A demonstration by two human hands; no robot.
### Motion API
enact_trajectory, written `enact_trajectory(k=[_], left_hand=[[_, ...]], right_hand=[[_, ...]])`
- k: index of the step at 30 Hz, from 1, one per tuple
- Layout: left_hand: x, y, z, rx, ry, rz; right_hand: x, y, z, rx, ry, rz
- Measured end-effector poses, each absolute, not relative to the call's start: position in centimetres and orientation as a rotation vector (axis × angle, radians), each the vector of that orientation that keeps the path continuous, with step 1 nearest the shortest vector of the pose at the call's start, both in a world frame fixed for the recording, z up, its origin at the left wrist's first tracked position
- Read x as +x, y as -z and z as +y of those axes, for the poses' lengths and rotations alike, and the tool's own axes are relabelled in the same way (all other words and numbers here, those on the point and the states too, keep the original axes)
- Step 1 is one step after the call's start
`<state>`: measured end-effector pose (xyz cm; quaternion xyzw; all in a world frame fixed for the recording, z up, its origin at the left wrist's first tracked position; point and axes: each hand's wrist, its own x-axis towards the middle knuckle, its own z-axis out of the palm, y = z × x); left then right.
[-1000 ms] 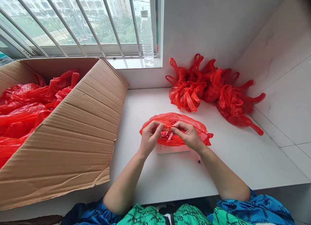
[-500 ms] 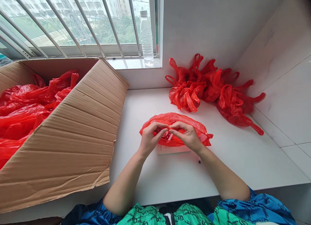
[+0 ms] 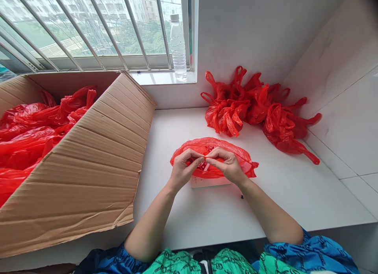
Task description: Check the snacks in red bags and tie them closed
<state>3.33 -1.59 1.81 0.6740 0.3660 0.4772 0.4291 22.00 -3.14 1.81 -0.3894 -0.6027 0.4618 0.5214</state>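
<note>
A red plastic bag (image 3: 239, 151) lies spread over the white table, with something printed in red and white showing inside its mouth. Over it, my left hand (image 3: 183, 167) pinches thumb against forefinger. My right hand (image 3: 226, 163) pinches in the same way, so both sets of fingertips meet above the bag. A small reddish bit of the bag seems to be held between them, mostly hidden by the fingers. Under the bag's near edge sticks out a pale flat piece (image 3: 209, 182) with small writing.
On the left stands a cardboard box (image 3: 97, 159) full of red plastic bags (image 3: 32, 128). Several knotted, filled red bags (image 3: 256, 104) sit against the wall at the back right. A water bottle (image 3: 178, 49) is on the sill. A tiny black object (image 3: 242, 196) lies near my right forearm.
My hands stay pinched together over the bag, with only a slight shift of the fingertips downward. Everything else is in the same place.
</note>
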Motion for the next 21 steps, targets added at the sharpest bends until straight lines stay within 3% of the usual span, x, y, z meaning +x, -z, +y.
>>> enact_trajectory(k=[10, 21], left_hand=[[3.1, -1.1, -1.3, 2.039, -1.198, 1.149], [2.8, -0.4, -1.2, 2.195, -1.059, 1.35]], right_hand=[[23.0, -0.9, -2.4, -1.154, -1.254, -1.404], [25.6, 1.2, -1.8, -1.459, -0.754, -1.594]])
